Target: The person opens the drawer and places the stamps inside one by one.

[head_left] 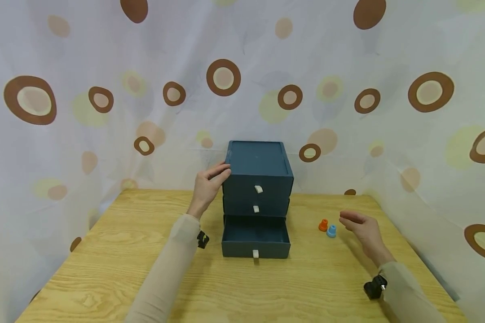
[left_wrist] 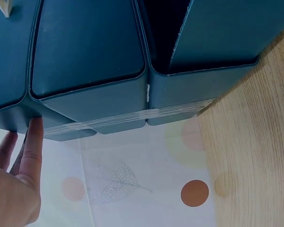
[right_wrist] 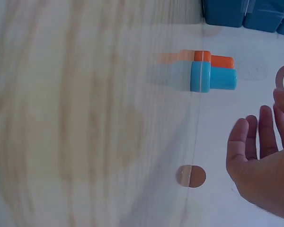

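A dark blue three-drawer box [head_left: 258, 179] stands at the back middle of the wooden table [head_left: 105, 260]. Its bottom drawer [head_left: 255, 237] is pulled out and looks bare inside; the two upper drawers are closed. My left hand [head_left: 210, 184] rests with straight fingers against the box's upper left corner; the left wrist view shows the fingertips [left_wrist: 34, 127] touching that box [left_wrist: 109, 61]. My right hand [head_left: 361, 229] hovers open just right of two small pieces, an orange one [head_left: 323, 225] and a light blue one [head_left: 331, 231]. The right wrist view shows both pieces [right_wrist: 213, 75] beyond my open right hand [right_wrist: 262, 142].
A spotted white curtain [head_left: 347, 112] hangs close behind and beside the table. Small white pull tabs [head_left: 258, 189] sit on each drawer front. Bare tabletop lies in front of the box and to its left.
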A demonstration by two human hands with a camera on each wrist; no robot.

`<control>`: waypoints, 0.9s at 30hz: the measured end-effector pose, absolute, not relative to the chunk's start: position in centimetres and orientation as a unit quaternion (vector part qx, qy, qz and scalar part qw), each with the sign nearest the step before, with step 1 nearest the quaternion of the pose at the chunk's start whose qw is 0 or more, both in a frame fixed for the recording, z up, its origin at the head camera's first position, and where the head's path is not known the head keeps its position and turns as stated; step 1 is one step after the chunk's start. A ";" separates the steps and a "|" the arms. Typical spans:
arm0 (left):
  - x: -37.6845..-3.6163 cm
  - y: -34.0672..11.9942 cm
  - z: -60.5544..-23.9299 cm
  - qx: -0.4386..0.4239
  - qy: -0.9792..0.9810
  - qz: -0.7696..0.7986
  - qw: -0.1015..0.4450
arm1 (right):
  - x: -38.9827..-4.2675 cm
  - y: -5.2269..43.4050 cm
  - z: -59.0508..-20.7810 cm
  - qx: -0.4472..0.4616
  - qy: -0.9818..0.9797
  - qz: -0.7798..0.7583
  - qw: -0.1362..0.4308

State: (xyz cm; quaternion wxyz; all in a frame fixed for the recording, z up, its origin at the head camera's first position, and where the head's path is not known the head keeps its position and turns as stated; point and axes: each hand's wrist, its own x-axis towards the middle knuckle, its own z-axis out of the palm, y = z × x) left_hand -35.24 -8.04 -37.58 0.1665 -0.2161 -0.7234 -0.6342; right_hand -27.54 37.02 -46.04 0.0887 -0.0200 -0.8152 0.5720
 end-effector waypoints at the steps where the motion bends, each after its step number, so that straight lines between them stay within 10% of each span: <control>1: -35.3 -8.1 -37.5 -0.218 -0.724 -0.633 0.168 | -27.6 37.1 -46.0 -0.016 -0.816 0.572 0.083; 27: -35.3 -8.0 -37.5 -0.212 -0.720 -0.642 0.154 | -28.5 38.3 -46.6 0.043 -0.847 0.527 -0.050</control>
